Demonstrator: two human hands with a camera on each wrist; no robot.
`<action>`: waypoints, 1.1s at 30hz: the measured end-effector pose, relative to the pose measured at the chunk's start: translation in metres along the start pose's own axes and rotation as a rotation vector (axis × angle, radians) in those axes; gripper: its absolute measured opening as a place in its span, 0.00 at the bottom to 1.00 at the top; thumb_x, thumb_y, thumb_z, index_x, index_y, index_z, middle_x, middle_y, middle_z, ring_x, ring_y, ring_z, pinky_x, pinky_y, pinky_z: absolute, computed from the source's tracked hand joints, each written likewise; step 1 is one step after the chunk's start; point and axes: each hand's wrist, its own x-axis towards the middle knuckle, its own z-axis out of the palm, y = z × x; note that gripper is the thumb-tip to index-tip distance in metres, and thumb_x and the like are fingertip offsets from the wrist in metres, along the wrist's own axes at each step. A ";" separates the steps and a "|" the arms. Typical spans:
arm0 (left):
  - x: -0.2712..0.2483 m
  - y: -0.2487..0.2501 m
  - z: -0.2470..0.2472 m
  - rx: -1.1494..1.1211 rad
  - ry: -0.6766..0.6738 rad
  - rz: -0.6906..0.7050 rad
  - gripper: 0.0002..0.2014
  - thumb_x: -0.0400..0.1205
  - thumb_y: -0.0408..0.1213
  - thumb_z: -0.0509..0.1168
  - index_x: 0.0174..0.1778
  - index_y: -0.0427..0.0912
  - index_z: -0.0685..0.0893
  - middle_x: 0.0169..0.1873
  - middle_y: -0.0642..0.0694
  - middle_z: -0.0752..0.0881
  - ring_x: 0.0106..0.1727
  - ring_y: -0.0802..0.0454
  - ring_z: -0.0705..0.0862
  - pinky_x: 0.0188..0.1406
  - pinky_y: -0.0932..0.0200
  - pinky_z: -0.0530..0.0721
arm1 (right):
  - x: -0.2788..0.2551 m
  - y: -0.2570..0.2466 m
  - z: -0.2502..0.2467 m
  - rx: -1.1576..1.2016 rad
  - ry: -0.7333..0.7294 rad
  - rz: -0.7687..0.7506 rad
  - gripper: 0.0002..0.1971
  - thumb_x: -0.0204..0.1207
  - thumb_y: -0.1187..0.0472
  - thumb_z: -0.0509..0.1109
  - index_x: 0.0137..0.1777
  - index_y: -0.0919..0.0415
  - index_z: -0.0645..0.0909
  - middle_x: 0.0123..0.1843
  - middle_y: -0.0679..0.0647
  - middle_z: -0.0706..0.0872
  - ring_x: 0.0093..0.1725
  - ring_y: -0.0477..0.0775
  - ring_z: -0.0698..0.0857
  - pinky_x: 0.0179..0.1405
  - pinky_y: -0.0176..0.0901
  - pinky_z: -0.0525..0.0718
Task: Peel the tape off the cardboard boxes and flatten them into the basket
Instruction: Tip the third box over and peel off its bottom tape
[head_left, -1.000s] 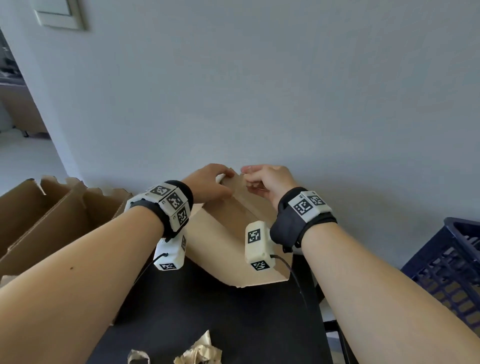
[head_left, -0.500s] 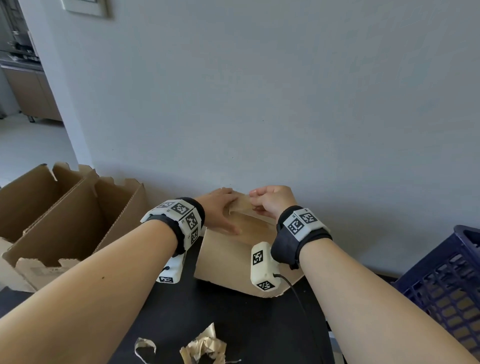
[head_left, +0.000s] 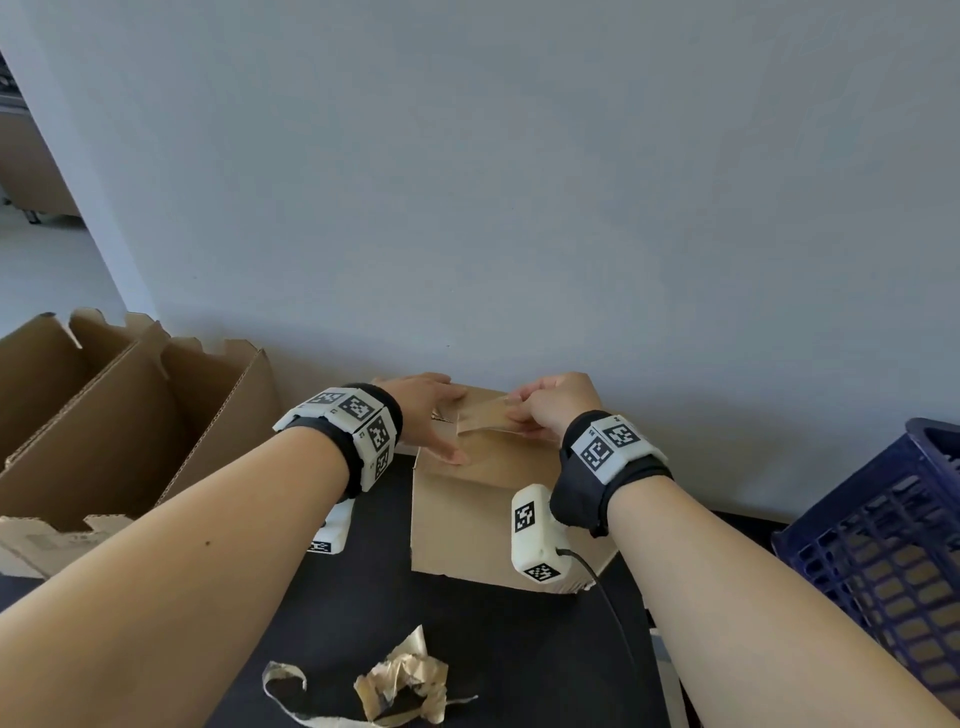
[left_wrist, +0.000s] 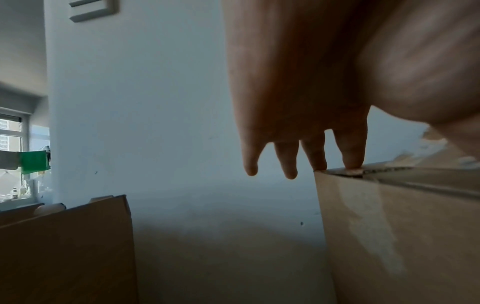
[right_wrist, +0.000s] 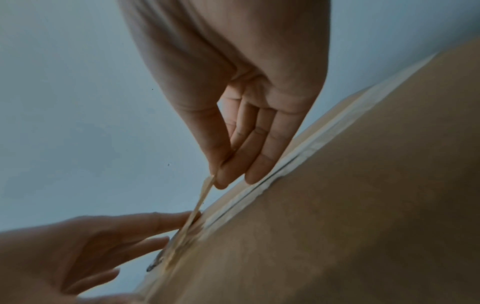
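Left hand (head_left: 423, 415) flat, fingers straight, pressing sealed cardboard box (head_left: 478, 519) on black bench (head_left: 467, 639); right hand (head_left: 553, 410) fingers pinching lifted tape strip (head_left: 485, 415).

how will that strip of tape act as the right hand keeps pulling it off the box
Probably floppy: the tape strip bends thin where the right hand pinches it. Likely to crumple and cling, like the peeled tape scraps. The box looks light; the left hand presses it down.
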 end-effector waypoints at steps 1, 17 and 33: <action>0.001 -0.001 0.001 0.005 0.002 -0.003 0.50 0.66 0.66 0.72 0.82 0.59 0.56 0.82 0.58 0.53 0.83 0.53 0.56 0.81 0.38 0.51 | 0.001 0.001 -0.003 -0.006 0.007 0.002 0.11 0.65 0.77 0.75 0.32 0.60 0.84 0.39 0.62 0.90 0.39 0.62 0.90 0.48 0.53 0.90; 0.001 0.011 -0.010 -0.012 -0.028 -0.037 0.50 0.68 0.59 0.75 0.82 0.51 0.58 0.82 0.52 0.58 0.82 0.51 0.56 0.81 0.49 0.57 | -0.014 0.047 -0.137 0.103 0.294 0.169 0.07 0.72 0.79 0.68 0.45 0.72 0.85 0.33 0.60 0.83 0.30 0.52 0.81 0.47 0.45 0.86; 0.027 0.108 0.017 0.045 -0.082 0.175 0.59 0.60 0.64 0.77 0.83 0.52 0.52 0.80 0.54 0.56 0.82 0.49 0.56 0.81 0.42 0.56 | -0.008 0.035 -0.085 -0.303 0.153 -0.235 0.30 0.68 0.43 0.76 0.69 0.54 0.77 0.69 0.51 0.79 0.67 0.50 0.78 0.63 0.41 0.75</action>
